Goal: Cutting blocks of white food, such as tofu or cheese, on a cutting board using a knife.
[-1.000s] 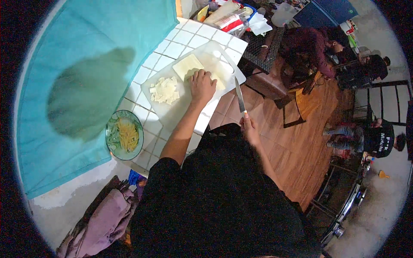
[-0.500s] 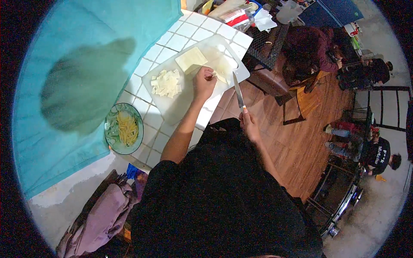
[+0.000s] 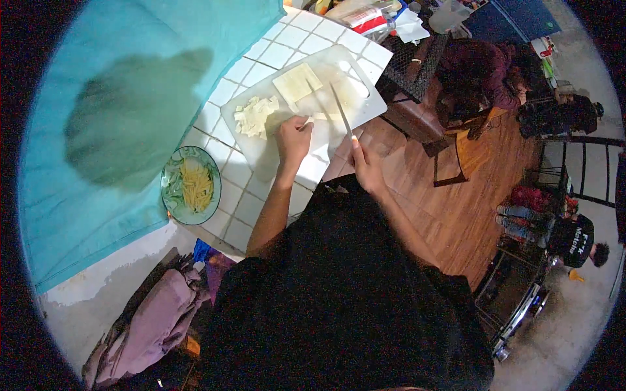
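Steel-bladed knife [image 3: 342,109], gripped by the right hand [image 3: 366,168], has moved over the white rectangular cutting board [image 3: 332,60] at 3 o'clock, apparently coming within cutting reach of the thin cream strip [image 3: 328,116] pinched by the left hand [image 3: 295,140] on the knife's 9 o'clock side.

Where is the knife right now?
In the head view, the knife is above and right of centre, held in the right hand, its blade pointing up across the white cutting board's lower-right edge, right of the left hand.
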Demonstrator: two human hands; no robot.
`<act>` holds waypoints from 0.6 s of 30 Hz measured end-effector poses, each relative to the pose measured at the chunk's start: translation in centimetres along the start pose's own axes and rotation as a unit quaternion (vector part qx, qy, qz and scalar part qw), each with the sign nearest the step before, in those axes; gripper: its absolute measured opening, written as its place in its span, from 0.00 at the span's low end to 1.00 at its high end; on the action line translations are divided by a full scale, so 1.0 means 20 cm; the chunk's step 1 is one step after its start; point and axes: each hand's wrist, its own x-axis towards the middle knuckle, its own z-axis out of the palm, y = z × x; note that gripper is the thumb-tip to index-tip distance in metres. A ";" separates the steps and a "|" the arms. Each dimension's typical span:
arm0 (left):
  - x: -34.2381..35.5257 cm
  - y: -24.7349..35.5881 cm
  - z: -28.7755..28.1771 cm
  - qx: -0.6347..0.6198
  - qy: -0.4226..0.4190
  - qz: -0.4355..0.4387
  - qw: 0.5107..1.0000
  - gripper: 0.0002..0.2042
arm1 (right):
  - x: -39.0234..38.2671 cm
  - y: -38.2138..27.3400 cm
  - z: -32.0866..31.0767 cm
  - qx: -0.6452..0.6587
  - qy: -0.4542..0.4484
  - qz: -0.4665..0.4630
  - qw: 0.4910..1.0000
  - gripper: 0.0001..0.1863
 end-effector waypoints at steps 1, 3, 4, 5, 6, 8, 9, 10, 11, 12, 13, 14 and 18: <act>-0.01 0.00 0.00 0.003 0.011 0.003 1.000 0.12 | 0.03 -0.01 0.02 -0.028 0.020 -0.056 0.998 0.22; -0.02 0.01 -0.01 0.001 0.005 0.016 1.000 0.10 | 0.10 -0.03 0.06 -0.038 0.014 -0.117 0.992 0.22; -0.03 0.01 -0.02 0.002 0.006 0.016 1.000 0.10 | 0.12 -0.04 0.08 -0.049 0.018 -0.167 0.985 0.22; -0.03 0.02 -0.02 -0.008 -0.011 0.027 1.000 0.10 | 0.15 -0.05 0.10 -0.048 0.009 -0.178 0.983 0.22; -0.04 0.03 -0.03 -0.016 -0.033 0.033 0.999 0.09 | 0.17 -0.06 0.12 -0.030 -0.019 -0.171 0.985 0.23; -0.06 0.05 -0.03 0.006 -0.016 0.061 0.998 0.08 | 0.20 -0.08 0.15 -0.035 -0.052 -0.149 0.987 0.25; -0.07 0.06 -0.04 0.026 -0.015 0.084 0.996 0.08 | 0.21 -0.08 0.15 -0.027 -0.051 -0.162 0.985 0.25; -0.07 0.06 -0.05 0.028 -0.005 0.083 0.996 0.08 | 0.22 -0.08 0.16 -0.058 -0.068 -0.181 0.979 0.25; -0.07 0.06 -0.06 0.066 0.002 0.144 0.987 0.07 | 0.24 -0.08 0.15 -0.091 -0.078 -0.188 0.975 0.25; -0.07 0.07 -0.07 0.102 0.008 0.211 0.972 0.06 | 0.24 -0.07 0.15 -0.090 -0.088 -0.201 0.971 0.25; -0.06 0.07 -0.08 0.103 0.012 0.202 0.974 0.06 | 0.24 -0.07 0.15 -0.113 -0.082 -0.211 0.967 0.26; -0.06 0.06 -0.09 0.109 -0.011 0.197 0.974 0.06 | 0.24 -0.06 0.14 -0.142 -0.074 -0.218 0.963 0.26; 0.02 0.04 -0.11 0.145 -0.060 0.286 0.945 0.11 | 0.28 -0.05 0.12 -0.157 -0.065 -0.200 0.965 0.27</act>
